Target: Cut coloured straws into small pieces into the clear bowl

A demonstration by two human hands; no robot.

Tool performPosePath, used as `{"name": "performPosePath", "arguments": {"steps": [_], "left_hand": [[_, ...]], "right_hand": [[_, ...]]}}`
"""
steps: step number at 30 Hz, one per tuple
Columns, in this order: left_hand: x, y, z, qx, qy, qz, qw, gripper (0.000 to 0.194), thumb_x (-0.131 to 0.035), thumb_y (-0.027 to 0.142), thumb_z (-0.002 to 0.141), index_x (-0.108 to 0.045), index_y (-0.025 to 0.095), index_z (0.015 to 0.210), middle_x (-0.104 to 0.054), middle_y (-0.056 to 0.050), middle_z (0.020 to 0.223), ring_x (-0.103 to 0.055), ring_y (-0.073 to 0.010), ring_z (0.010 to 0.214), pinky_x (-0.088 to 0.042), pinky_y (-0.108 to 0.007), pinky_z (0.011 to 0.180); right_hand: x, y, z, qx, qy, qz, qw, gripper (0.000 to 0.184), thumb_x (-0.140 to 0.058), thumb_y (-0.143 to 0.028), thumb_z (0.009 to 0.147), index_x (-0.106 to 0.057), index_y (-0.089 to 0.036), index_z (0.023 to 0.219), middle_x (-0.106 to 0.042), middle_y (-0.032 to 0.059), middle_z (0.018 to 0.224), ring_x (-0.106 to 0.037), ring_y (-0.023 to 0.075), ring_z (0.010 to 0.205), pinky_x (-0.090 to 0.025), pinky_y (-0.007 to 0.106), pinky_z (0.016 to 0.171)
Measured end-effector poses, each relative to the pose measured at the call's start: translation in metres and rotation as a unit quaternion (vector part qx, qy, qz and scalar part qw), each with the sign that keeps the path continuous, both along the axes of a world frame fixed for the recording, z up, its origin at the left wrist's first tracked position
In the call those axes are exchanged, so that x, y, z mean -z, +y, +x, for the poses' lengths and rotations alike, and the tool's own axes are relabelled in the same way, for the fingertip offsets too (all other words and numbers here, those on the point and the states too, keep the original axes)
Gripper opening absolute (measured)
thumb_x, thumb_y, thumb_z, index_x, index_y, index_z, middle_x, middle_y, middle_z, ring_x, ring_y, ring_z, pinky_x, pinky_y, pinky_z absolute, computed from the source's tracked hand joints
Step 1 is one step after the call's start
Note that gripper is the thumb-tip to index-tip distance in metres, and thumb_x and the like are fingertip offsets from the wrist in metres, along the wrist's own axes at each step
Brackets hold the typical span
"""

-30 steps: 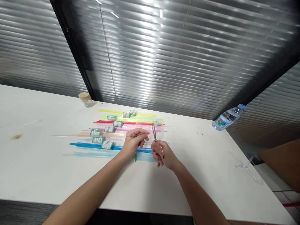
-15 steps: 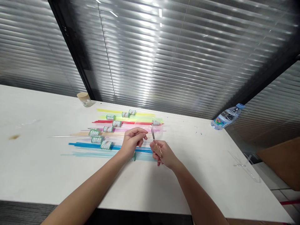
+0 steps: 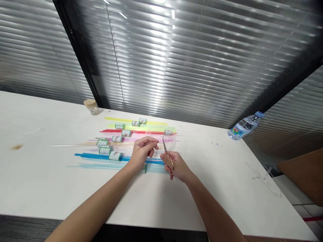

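Observation:
My right hand (image 3: 174, 164) grips a small pair of scissors (image 3: 165, 149) by its rose-gold handles, the blades pointing up and away from me. Just left of the blades, my left hand (image 3: 145, 150) is closed in a pinch. Whatever lies between its fingertips is too small or too clear to make out. Beneath both hands lie rows of thin coloured sticks, among them blue sticks (image 3: 96, 157), red sticks (image 3: 111, 130) and pale blue sticks (image 3: 93, 166). Several green-and-white patterned wraps (image 3: 115, 156) sit on these rows. A clear round dish (image 3: 172, 141) stands behind the scissors.
A jar with a wooden lid (image 3: 91, 106) stands at the table's back edge. On the right are a water bottle (image 3: 245, 126) and a clear plastic strip (image 3: 263, 180). Tiny blue scraps (image 3: 217, 144) lie near the bottle. Blinds (image 3: 161, 60) rise behind the white table (image 3: 50, 188).
The scissors have tilted slightly to the left in my right hand, and their blades look closer together. My left hand has stayed nearly still.

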State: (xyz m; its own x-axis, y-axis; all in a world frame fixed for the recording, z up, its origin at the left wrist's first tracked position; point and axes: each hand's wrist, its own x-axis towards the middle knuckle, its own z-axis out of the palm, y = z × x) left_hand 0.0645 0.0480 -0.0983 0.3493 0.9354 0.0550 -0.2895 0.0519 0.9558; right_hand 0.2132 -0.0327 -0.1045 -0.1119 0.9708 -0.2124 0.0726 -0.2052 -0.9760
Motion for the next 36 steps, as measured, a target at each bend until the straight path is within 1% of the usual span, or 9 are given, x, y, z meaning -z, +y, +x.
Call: {"name": "performPosePath", "arguments": {"steps": [4,9,12,15,19,23,27,32,36], "left_hand": [[-0.0006,-0.0004,0.0000,-0.001,-0.002,-0.001,1.000,0.014,-0.072,0.027,0.068,-0.069,0.015,0.074,-0.063,-0.001,0.060,-0.040,-0.0048,0.037,-0.022,-0.021,0.040],[-0.0014,-0.0003,0.0003,-0.008,-0.008,-0.015,1.000,0.016,-0.072,0.029,0.069,-0.068,0.014,0.076,-0.064,-0.001,0.060,-0.041,-0.0045,0.035,-0.019,-0.021,0.040],[-0.0032,-0.0001,0.0009,-0.013,-0.021,-0.030,0.999,0.019,-0.073,0.029,0.068,-0.068,0.014,0.078,-0.064,-0.001,0.060,-0.040,-0.0040,0.034,-0.019,-0.021,0.040],[-0.0058,-0.0004,0.0013,-0.003,-0.034,-0.049,0.998,0.024,-0.074,0.031,0.067,-0.067,0.014,0.082,-0.064,0.000,0.061,-0.039,-0.0035,0.033,-0.019,-0.021,0.039],[-0.0080,-0.0018,0.0012,0.014,-0.045,-0.060,0.997,0.026,-0.076,0.032,0.067,-0.066,0.014,0.082,-0.064,0.000,0.062,-0.039,-0.0033,0.033,-0.018,-0.020,0.037],[-0.0069,-0.0026,0.0011,0.025,-0.044,-0.051,0.997,0.027,-0.078,0.034,0.066,-0.064,0.014,0.076,-0.064,0.000,0.062,-0.040,-0.0033,0.033,-0.018,-0.020,0.036],[-0.0039,-0.0022,0.0011,0.031,-0.038,-0.042,0.998,0.027,-0.078,0.036,0.068,-0.063,0.013,0.074,-0.064,0.000,0.063,-0.042,-0.0033,0.034,-0.018,-0.020,0.036],[-0.0016,-0.0006,0.0012,0.027,-0.046,-0.036,0.998,0.027,-0.077,0.036,0.070,-0.064,0.014,0.079,-0.065,0.000,0.064,-0.043,-0.0037,0.034,-0.019,-0.019,0.037],[-0.0015,-0.0005,0.0015,0.017,-0.059,-0.034,0.998,0.029,-0.077,0.037,0.070,-0.063,0.014,0.080,-0.065,0.001,0.065,-0.043,-0.0036,0.034,-0.020,-0.019,0.037]], "right_hand": [[-0.0005,0.0004,0.0000,0.006,0.004,-0.001,1.000,0.055,-0.057,-0.072,0.082,-0.041,-0.021,0.071,-0.039,-0.0068,0.050,-0.030,0.0066,0.041,-0.038,0.019,0.032],[0.0003,0.0011,0.0021,0.018,0.035,0.003,0.999,0.059,-0.051,-0.080,0.080,-0.040,-0.021,0.076,-0.037,-0.0097,0.048,-0.024,0.0046,0.036,-0.039,0.020,0.034],[0.0001,0.0004,0.0035,-0.005,0.064,0.024,0.998,0.062,-0.050,-0.082,0.078,-0.041,-0.021,0.076,-0.036,-0.0100,0.048,-0.025,0.0041,0.036,-0.038,0.020,0.035],[0.0008,-0.0006,0.0040,-0.032,0.081,0.044,0.995,0.061,-0.051,-0.081,0.079,-0.042,-0.020,0.077,-0.037,-0.0096,0.048,-0.025,0.0040,0.036,-0.038,0.019,0.035],[0.0033,-0.0015,0.0041,-0.040,0.086,0.054,0.994,0.059,-0.050,-0.079,0.081,-0.043,-0.020,0.079,-0.039,-0.0093,0.048,-0.026,0.0039,0.035,-0.039,0.020,0.037],[0.0022,-0.0020,0.0036,-0.040,0.083,0.048,0.995,0.061,-0.050,-0.081,0.080,-0.042,-0.020,0.077,-0.039,-0.0091,0.047,-0.027,0.0038,0.035,-0.039,0.020,0.037],[-0.0021,-0.0016,0.0027,-0.035,0.064,0.038,0.997,0.064,-0.053,-0.083,0.075,-0.041,-0.020,0.076,-0.039,-0.0091,0.047,-0.027,0.0041,0.036,-0.038,0.020,0.036],[-0.0037,-0.0019,0.0032,0.003,0.031,0.043,0.999,0.063,-0.048,-0.083,0.078,-0.041,-0.021,0.078,-0.039,-0.0086,0.051,-0.027,0.0047,0.039,-0.038,0.020,0.038],[-0.0004,-0.0039,0.0039,-0.033,0.005,0.036,0.999,0.058,-0.055,-0.077,0.079,-0.042,-0.020,0.078,-0.041,-0.0072,0.055,-0.030,0.0056,0.044,-0.036,0.019,0.041]]}}
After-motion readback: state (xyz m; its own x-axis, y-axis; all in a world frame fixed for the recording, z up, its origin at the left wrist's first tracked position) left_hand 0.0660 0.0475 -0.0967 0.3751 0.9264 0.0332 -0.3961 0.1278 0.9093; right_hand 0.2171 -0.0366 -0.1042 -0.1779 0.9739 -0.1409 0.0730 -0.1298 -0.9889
